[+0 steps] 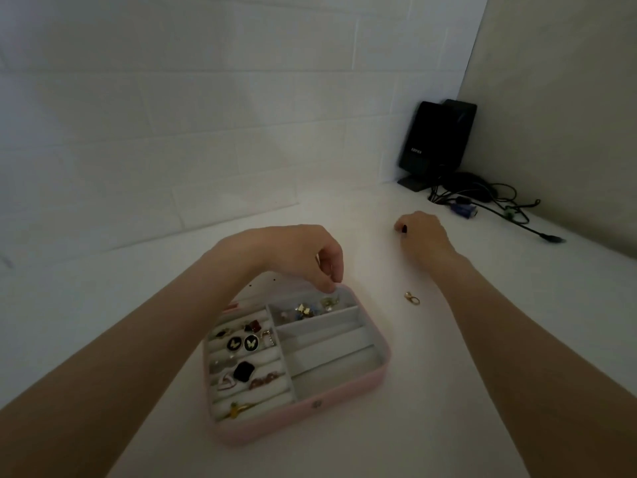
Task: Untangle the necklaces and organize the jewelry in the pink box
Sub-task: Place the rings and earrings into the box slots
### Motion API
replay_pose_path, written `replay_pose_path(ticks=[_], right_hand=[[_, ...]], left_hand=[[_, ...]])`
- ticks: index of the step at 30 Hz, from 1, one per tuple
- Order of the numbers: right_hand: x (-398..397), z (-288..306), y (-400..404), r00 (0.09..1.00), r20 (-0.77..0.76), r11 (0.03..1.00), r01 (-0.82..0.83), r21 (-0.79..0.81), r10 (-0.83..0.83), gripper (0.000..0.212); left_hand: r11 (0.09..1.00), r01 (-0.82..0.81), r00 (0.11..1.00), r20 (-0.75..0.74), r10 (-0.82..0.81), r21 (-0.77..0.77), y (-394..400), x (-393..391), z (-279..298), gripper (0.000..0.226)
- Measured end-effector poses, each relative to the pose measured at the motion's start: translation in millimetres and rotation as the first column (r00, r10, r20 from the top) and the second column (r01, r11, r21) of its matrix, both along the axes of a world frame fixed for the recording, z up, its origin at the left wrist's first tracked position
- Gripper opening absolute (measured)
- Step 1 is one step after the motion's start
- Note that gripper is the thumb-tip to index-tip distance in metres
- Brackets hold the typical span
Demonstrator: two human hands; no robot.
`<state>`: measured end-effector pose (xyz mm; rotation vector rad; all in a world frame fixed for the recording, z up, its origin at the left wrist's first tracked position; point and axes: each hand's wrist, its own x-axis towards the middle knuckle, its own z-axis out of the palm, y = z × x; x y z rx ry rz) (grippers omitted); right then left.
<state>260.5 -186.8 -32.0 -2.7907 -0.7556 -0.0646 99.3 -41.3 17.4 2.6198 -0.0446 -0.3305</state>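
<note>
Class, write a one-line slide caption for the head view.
Left hand hovers over the open pink box; right hand rests beyond gold rings.

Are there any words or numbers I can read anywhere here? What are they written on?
"EDIFIER": small pale letters on the front of the black speaker in the far corner; they are blurry, so this reading is my best guess.
The pink box has a little round clasp on its front edge, with no letters I can make out.
The jewelry pieces show butterfly shapes, not words.
Nothing else carries readable text.
</note>
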Motion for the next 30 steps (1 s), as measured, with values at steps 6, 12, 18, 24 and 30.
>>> replay_pose_path(ticks=[6,12,18,24,30], right_hand=[[-30.2,11.9,-17.4,0.991,-0.089,0.967,-0.076,0.244,0.101,0.018],[-64.1,34.7,-32.9,0.868,-0.424,0.944,-0.133,0.302,0.258,0.012],[-96.2,52.0,-18.2,0.743,-0.419,0.792,-0.239,0.562,0.522,0.018],[-109.9,44.6,-9.6,0.884,-0.333,0.92,-0.22,0.323,0.328,0.013],[-145.8,61.8,-2.1,0.787,-0.315,0.705,-0.203,0.68,0.53,0.006]], left_hand=[[0.999,-0.027,0.999,0.021,0.026,0.032,-5.7,-3.8,-0.7,0.007],[0.995,-0.101,0.967,0.232,0.103,-0.021,-13.0,-21.1,0.6,0.01],[0.942,-0.197,0.884,0.366,0.291,-0.273,-7.1,-54.9,0.0,0.006],[0.93,-0.247,0.883,0.333,0.332,-0.271,-2.3,-72.6,-9.3,0.008],[0.889,-0.259,0.841,0.365,0.4,-0.378,-0.7,-84.3,-5.8,0.015]])
